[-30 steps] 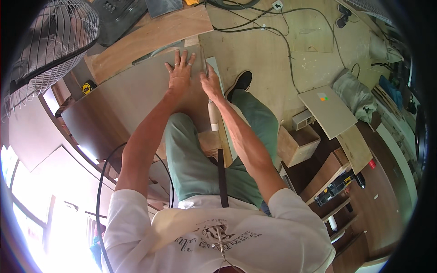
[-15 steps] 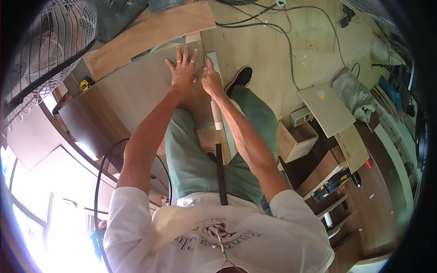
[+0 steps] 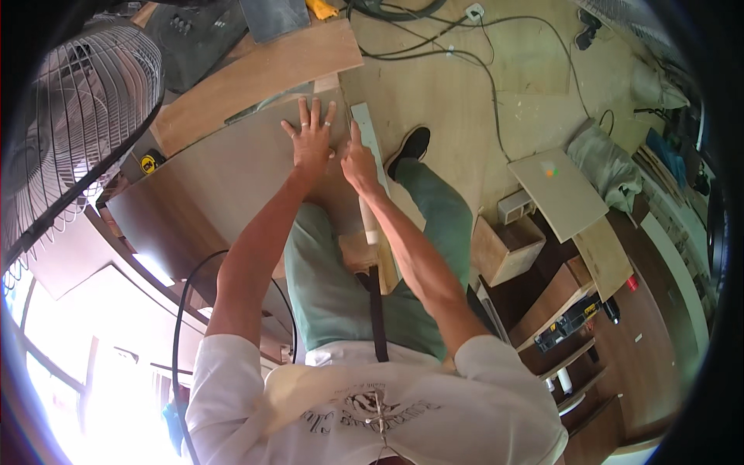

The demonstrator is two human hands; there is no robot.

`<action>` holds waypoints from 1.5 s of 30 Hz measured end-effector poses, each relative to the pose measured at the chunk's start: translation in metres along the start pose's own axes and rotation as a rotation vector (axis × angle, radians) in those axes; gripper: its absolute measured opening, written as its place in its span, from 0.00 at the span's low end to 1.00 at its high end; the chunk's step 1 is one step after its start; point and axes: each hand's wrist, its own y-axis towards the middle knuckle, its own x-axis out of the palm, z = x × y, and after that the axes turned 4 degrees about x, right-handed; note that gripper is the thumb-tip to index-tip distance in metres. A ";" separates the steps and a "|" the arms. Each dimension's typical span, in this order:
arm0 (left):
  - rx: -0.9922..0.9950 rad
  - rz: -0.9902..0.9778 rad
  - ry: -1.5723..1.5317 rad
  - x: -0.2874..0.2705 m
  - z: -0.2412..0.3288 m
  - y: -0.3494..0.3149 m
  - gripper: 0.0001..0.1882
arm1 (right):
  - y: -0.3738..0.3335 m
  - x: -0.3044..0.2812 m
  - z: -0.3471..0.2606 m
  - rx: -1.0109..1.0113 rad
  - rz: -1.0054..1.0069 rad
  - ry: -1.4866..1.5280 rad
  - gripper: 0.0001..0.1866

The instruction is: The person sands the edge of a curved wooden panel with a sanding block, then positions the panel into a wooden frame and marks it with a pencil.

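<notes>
My left hand (image 3: 311,146) lies flat on a brown panel (image 3: 225,159), its fingers spread near the far right corner. Just beside it, at the panel's right edge, my right hand (image 3: 359,163) is closed around a tool with a pale, round handle (image 3: 370,226). The index finger points away from me along the tool. The handle's end sticks out toward me below the wrist; the working end is mostly hidden by the hand, so its kind cannot be made out. A narrow whitish strip (image 3: 368,136) runs lengthwise to the right of this hand.
A curved-looking wooden board (image 3: 260,70) lies beyond the panel. At left are a wire-caged fan (image 3: 93,101) and a yellow-black tape measure (image 3: 149,163). Black cables (image 3: 473,54) cross the floor. On the right stand a wooden box (image 3: 508,248) and a cordless drill (image 3: 570,322).
The whole view has shifted a little. My right hand has moved slightly toward me along the panel's edge with the pale-handled tool. My left hand stays in place on the panel.
</notes>
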 end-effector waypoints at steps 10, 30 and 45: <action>-0.003 -0.018 0.001 -0.004 0.004 0.001 0.62 | -0.003 -0.002 0.018 0.083 -0.047 -0.071 0.29; -0.019 -0.008 -0.088 0.012 -0.009 -0.003 0.63 | 0.027 -0.023 -0.016 0.112 -0.105 0.251 0.28; -0.024 0.031 -0.051 0.012 -0.008 0.000 0.62 | 0.018 -0.011 -0.035 0.116 -0.115 0.108 0.33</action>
